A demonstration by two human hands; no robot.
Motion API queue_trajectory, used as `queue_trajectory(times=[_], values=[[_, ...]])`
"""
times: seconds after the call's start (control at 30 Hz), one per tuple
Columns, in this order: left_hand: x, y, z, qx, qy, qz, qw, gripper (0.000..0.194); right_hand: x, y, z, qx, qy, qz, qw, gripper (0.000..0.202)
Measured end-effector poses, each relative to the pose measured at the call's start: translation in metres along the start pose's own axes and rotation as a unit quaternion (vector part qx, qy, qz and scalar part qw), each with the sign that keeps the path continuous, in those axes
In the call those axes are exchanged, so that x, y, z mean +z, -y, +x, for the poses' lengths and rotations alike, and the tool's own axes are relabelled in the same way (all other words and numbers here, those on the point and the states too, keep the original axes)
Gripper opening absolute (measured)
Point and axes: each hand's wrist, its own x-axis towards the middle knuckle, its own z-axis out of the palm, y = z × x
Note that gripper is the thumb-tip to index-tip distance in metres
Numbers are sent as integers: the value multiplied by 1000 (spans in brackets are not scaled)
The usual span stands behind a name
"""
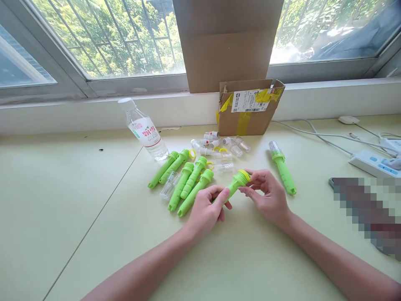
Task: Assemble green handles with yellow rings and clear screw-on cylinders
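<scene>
My left hand (210, 204) is closed around the lower part of a green plastic flashlight handle (235, 184), tilted with its wide threaded end up to the right. At that end sits a yellow ring (244, 174), and the fingertips of my right hand (266, 196) pinch it at the rim. To the left, several more green handles (181, 186) lie side by side, with a clear ribbed cap (170, 184) among them. Behind them are loose yellow rings (192, 154), white bulb pieces (215, 144) and clear caps (234, 148). One green flashlight (283, 169) with a clear cap fitted lies right of my hands.
A water bottle (147, 131) stands at the back left. An open cardboard box (250, 110) rests against the window ledge. White cables and a power strip (376, 163) lie at the right, near a pixelated object (366, 213) I cannot make out.
</scene>
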Motion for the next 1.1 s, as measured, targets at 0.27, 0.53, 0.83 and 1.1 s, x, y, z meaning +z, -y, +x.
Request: queue_trajectory(times=[0.27, 0.53, 0.83, 1.1], values=[[1, 1, 0, -9, -4, 10, 1000, 34, 3, 2, -2, -7, -15, -13, 1000, 29], [1, 2, 0, 0, 8, 9, 1000, 36, 2, 3, -1, -1, -16, -25, 1000, 29], [0, 5, 0, -1, 44, 3, 999, 41, 4, 2, -2, -13, 8, -5, 1000, 32], [4, 4, -1, 51, -33, 40, 997, 30, 6, 1, -4, -25, -18, -37, 999, 28]])
